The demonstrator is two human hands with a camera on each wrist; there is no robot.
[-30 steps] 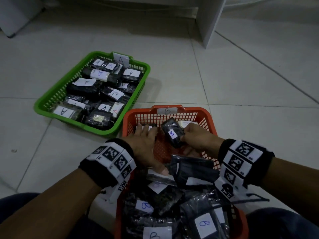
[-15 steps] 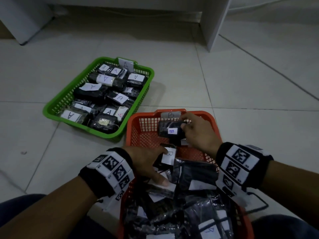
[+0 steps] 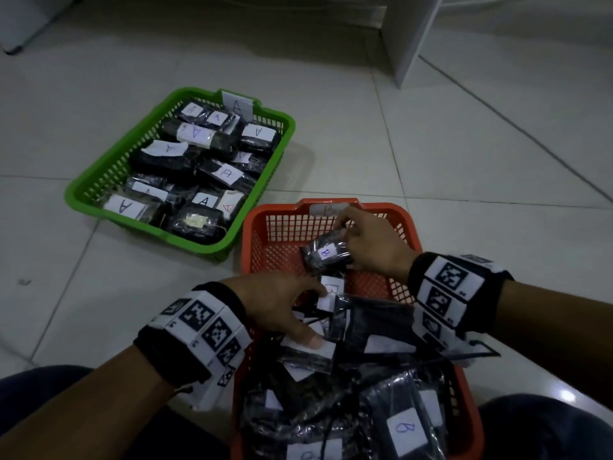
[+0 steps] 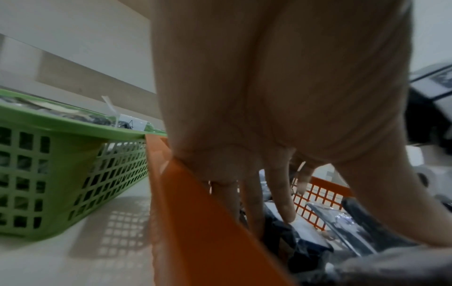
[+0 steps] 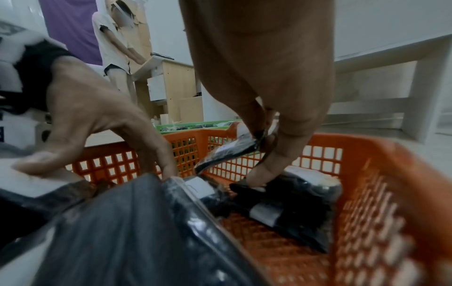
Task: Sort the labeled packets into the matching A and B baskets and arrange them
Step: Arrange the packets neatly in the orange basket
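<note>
An orange basket (image 3: 248, 234) tagged B lies in front of me on the floor. Its near half is heaped with black packets (image 3: 403, 429) bearing B labels. My right hand (image 3: 346, 232) pinches one black B packet (image 3: 326, 253) by its end, above the basket's far part. In the right wrist view that packet (image 5: 227, 152) hangs tilted from the fingers (image 5: 259, 123), over other packets (image 5: 296, 195) on the basket floor. My left hand (image 3: 315, 315) rests spread on the pile, thumb on a white label. The green basket (image 3: 77, 194) tagged A holds several A packets.
The two baskets nearly touch at the green one's near right corner (image 4: 146, 133). A white furniture leg (image 3: 409, 38) stands on the tiles beyond. My knees flank the orange basket. A person (image 5: 115, 48) stands at a wooden desk far behind.
My left hand drew back from the basket's middle onto the near pile. My right hand carried the B packet toward the basket's far end and still holds it.
</note>
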